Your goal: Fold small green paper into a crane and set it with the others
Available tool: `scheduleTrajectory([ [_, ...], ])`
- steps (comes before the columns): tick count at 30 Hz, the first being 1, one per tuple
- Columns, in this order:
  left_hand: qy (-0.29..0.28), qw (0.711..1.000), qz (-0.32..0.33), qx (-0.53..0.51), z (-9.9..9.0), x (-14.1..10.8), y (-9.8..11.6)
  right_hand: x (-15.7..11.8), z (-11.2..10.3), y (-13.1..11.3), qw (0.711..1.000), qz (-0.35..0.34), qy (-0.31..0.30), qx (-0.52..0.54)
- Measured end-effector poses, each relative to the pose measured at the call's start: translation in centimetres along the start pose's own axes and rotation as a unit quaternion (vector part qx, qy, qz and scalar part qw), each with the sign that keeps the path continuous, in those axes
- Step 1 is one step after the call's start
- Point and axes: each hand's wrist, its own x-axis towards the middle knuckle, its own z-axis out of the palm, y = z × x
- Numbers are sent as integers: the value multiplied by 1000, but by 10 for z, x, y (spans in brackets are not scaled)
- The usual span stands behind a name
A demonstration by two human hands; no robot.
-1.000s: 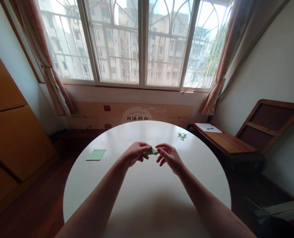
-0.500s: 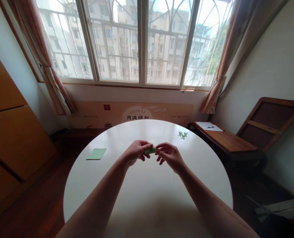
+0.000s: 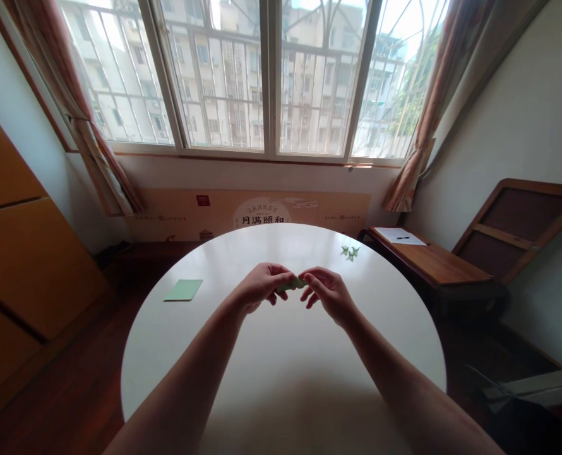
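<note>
Between my hands, above the middle of the white table, is a small piece of folded green paper (image 3: 290, 284). My left hand (image 3: 264, 284) pinches its left part between thumb and fingers. At the other end, the thumb and index finger of my right hand (image 3: 327, 291) close on the paper, the remaining fingers loosely curled. Fingertips cover much of it, so its folds cannot be made out. A flat stack of green square paper (image 3: 183, 290) lies to the left. Three small folded green paper shapes (image 3: 350, 253) sit together near the far right edge.
The round white table (image 3: 281, 366) fills the space before me. Beyond its right side stand a wooden bench (image 3: 444, 262) bearing a white sheet with a pen (image 3: 403, 237), and a wooden-framed panel (image 3: 522, 227). A barred window (image 3: 271, 82) with curtains is behind.
My right fingers have shifted slightly along the green paper and bent closer round its right end. The left hand keeps its pinch. The view has tilted down or moved a little.
</note>
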Motion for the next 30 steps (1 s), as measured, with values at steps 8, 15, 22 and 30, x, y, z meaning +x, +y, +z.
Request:
scheduleTrajectory([
  [8,-44,997,-56,37,-9,12,0,7,-5,8,996,81,-24,-16],
  [15,-33,993,-102,57,-19,17,-23,30,-14,21,989,124,-27,-79],
  [22,-46,993,-110,17,-18,13,-51,38,-21,37,982,88,-116,-122],
  [30,-101,987,-120,15,-17,12,-58,16,-24,29,970,50,-200,-128],
])
